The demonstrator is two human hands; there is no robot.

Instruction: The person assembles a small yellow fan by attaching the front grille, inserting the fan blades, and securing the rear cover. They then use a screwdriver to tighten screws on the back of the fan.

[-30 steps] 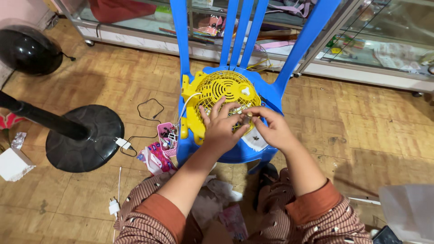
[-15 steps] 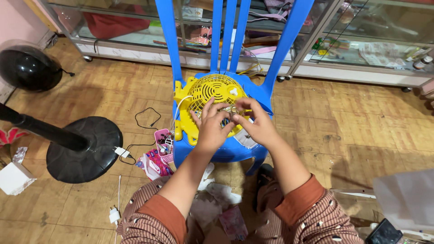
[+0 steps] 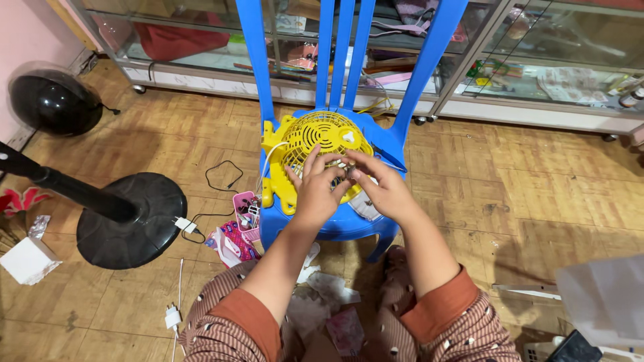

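Note:
A small yellow fan (image 3: 315,137) with a round grille lies flat on the seat of a blue plastic chair (image 3: 396,151). My left hand (image 3: 315,191) rests on the fan's near part with its fingers spread over the grille. My right hand (image 3: 379,188) reaches in from the right, and its thumb and fingers pinch a small dark part (image 3: 350,173) at the fan's near edge, next to the left fingertips. A white cord (image 3: 272,161) runs off the fan's left side. What lies under the hands is hidden.
A black stand-fan base (image 3: 131,221) with its pole lies on the wooden floor at left, a black fan head (image 3: 54,104) beyond. A pink box of bits (image 3: 247,208), chargers, cables and paper scraps sit by the chair. Glass cabinets (image 3: 530,67) line the back.
The view shifted slightly between frames. My hands stayed on the fan, with the right fingers working at the small part near the grille's edge.

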